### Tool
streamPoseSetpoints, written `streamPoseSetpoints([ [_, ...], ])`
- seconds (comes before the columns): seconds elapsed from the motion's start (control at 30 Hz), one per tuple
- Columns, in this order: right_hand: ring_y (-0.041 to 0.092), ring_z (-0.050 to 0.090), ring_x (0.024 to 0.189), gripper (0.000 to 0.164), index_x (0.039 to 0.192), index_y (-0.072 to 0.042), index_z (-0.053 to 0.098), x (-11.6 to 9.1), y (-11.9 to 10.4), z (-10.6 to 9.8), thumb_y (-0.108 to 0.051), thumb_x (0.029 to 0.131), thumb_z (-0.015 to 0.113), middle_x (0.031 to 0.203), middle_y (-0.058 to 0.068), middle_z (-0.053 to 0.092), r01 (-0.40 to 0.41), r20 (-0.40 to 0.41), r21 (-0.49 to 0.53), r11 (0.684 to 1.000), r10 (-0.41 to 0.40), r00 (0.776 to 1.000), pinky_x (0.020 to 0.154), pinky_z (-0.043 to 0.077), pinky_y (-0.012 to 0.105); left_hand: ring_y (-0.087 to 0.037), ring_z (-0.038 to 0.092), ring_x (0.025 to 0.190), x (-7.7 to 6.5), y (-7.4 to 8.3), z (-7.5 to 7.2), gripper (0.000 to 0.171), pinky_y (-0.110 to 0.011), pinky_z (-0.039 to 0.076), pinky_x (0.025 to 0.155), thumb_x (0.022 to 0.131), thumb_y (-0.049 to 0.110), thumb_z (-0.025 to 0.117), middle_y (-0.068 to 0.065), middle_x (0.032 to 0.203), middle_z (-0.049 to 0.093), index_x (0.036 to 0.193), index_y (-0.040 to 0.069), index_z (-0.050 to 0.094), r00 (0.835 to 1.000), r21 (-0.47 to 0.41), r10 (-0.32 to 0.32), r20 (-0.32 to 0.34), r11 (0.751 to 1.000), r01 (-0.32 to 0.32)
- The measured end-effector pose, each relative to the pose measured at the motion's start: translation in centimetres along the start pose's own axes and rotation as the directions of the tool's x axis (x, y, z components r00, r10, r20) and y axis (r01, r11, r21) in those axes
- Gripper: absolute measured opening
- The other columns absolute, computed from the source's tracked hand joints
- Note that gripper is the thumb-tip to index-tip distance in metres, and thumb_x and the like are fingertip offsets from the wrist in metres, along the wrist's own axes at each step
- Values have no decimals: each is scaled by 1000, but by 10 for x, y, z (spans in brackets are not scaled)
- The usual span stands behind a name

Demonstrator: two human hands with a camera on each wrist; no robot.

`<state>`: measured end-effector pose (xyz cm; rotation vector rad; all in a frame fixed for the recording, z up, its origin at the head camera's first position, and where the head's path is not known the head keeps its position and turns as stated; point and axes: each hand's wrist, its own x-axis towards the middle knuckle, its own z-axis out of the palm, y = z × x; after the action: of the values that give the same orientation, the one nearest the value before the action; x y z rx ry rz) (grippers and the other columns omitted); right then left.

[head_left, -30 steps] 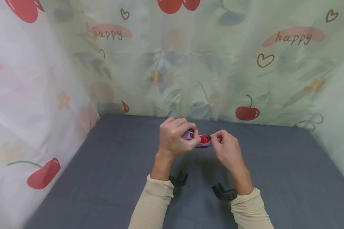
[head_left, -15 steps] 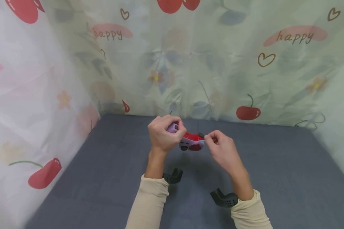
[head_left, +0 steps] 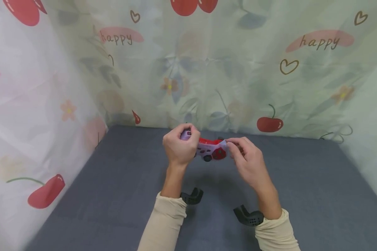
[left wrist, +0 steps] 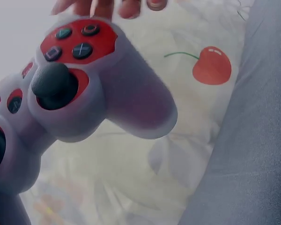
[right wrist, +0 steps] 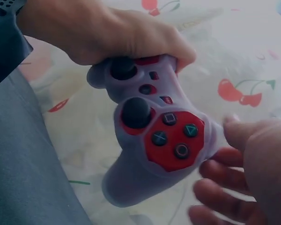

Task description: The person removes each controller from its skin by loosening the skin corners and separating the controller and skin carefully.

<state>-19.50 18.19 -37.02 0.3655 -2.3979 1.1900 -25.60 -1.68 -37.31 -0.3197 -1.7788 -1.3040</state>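
A red game controller (right wrist: 174, 146) wears a pale lilac, soft-looking sleeve (right wrist: 131, 183), with its buttons and dark thumbsticks showing through the openings. My left hand (head_left: 180, 145) grips the far-left end of the controller, above the table. At the opposite end, my right hand (head_left: 247, 158) pinches the sleeve's edge between thumb and forefinger, drawing a corner of it out from the red body. Its other fingers hang loosely curled in the right wrist view. The left wrist view has the button face and one handle, still covered by the sleeve (left wrist: 136, 93).
A dark grey cloth covers the table (head_left: 119, 181). Behind and to the left hangs a pale curtain (head_left: 201, 69) with cherries and the word "happy". Black wrist mounts (head_left: 249, 217) stick out from both cuffs.
The controller has shifted left with my left hand and tilted, so its button face now shows to the head camera. My right hand's pinched corner of sleeve now stands farther out from the red body.
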Motion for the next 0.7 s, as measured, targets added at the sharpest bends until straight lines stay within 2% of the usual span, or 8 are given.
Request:
streamPoseSetpoints([
  [0.1,14,62,71,24,114,-8,74,0,0,5,-17,91,77,97,4,68,87,-83,-15,996,-88,993,68,50,12,-13,56,47,-1,1,1,13,-28,49,46,83,16,66,-8,70,73,81,9,77,999,18,-32,-23,999,33],
  [0.2,11,57,66,21,104,-5,75,0,0,9,-11,85,82,91,5,67,143,-141,-31,989,-146,979,64,46,9,-14,57,49,-1,1,2,12,-28,50,48,83,17,67,-6,70,73,80,10,77,999,41,-31,-30,999,32],
  [0.3,9,51,66,15,94,-2,69,0,2,12,-7,85,81,84,6,62,183,-157,-47,982,-188,969,61,42,10,-14,59,52,-1,3,2,11,-30,52,50,82,18,68,-5,71,73,79,11,76,999,61,-17,-36,998,19],
  [0.4,9,47,66,16,90,-2,63,1,2,14,-4,86,79,82,7,57,221,-162,-88,971,-233,959,60,40,14,-15,61,53,-1,5,3,11,-31,53,51,82,18,68,-5,71,73,78,11,76,999,72,-9,-52,997,13],
  [0.57,12,51,66,17,94,-3,61,0,1,19,-9,91,76,81,8,58,205,-219,-184,961,-243,945,58,45,23,-15,59,52,-2,8,5,11,-30,51,50,81,19,68,-4,71,73,79,11,76,996,80,-39,-85,996,46],
  [0.63,12,51,66,16,96,-3,61,-1,0,20,-12,93,74,80,8,59,182,-227,-200,963,-226,947,58,46,25,-15,59,52,-2,8,6,11,-30,52,50,81,19,69,-5,71,73,79,11,76,994,73,-45,-98,996,53],
  [0.7,12,49,67,15,97,-4,60,-1,-1,21,-13,95,72,79,8,59,164,-206,-169,972,-198,958,59,44,23,-15,59,52,-2,8,5,10,-30,52,50,80,18,69,-5,70,73,79,11,76,993,61,-50,-109,997,57],
])
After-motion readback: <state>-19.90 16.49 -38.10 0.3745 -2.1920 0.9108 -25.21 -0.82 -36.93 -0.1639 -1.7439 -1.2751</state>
